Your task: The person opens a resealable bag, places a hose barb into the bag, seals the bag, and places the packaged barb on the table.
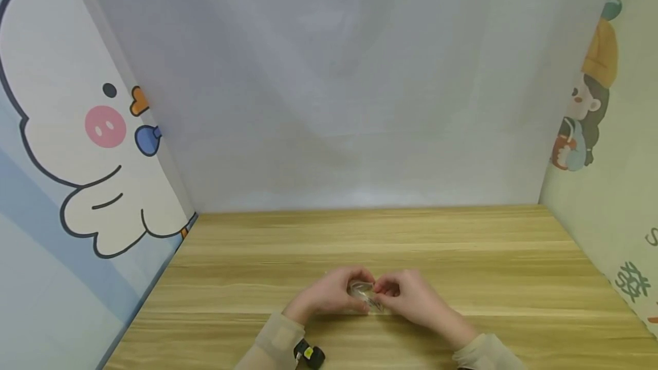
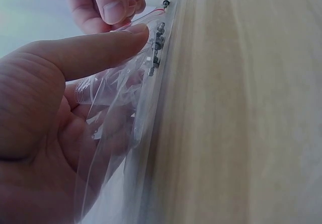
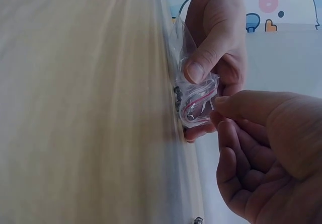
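Note:
Between my two hands, low over the table, is a small clear plastic zip bag [image 1: 362, 289] with a red line along its mouth. My left hand [image 1: 333, 293] grips the bag, its thumb lying across the film in the left wrist view. My right hand [image 1: 415, 300] pinches the bag's edge by the red line between thumb and index finger, as the right wrist view shows. Several small metal screws [image 2: 158, 44] lie close together at the bag, by the left thumb tip. One screw [image 3: 191, 117] shows within the bag's mouth.
A loose metal screw [image 3: 198, 220] lies on the wood-grain table [image 1: 247, 256], apart from the bag. A white curtain [image 1: 329, 101] hangs along the table's back edge. Printed cartoon panels stand at left [image 1: 56, 90] and right [image 1: 617, 198]. A small black device [image 1: 311, 354] sits at my left wrist.

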{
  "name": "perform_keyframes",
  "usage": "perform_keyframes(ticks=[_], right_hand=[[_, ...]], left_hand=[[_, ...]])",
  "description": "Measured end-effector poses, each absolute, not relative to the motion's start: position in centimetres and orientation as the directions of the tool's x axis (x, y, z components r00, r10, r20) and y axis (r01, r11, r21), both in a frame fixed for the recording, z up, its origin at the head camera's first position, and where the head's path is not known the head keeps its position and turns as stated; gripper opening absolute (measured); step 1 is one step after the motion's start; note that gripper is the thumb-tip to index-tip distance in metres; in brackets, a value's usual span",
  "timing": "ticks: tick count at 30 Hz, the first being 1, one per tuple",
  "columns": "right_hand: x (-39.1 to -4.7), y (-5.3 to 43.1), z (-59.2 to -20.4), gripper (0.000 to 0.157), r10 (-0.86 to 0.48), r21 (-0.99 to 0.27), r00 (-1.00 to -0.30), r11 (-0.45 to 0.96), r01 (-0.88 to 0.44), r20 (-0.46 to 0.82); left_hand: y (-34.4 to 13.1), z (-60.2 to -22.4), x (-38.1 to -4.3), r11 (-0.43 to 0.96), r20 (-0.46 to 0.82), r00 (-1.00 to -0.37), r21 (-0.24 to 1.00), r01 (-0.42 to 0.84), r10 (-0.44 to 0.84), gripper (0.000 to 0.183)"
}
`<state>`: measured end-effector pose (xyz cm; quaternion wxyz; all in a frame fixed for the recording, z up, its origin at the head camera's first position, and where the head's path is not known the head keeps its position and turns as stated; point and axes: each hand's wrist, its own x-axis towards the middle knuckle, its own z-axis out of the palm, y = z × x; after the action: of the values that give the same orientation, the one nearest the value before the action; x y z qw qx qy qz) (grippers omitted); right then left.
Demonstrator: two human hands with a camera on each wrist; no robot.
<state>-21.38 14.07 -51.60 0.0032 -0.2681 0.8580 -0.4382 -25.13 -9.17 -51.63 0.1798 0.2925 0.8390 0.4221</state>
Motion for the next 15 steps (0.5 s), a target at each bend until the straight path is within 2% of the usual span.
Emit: perform_keyframes(ticks=[15], right_hand=[[-21.39, 14.38, -51.35, 0.004, -0.464, -0.756, -0.859, 0.478, -0.448, 0.215]], left_hand=[[-9.12, -51.66, -25.13, 0.474, -0.056, -0.764, 0.813, 0.339, 0.643, 0.045]])
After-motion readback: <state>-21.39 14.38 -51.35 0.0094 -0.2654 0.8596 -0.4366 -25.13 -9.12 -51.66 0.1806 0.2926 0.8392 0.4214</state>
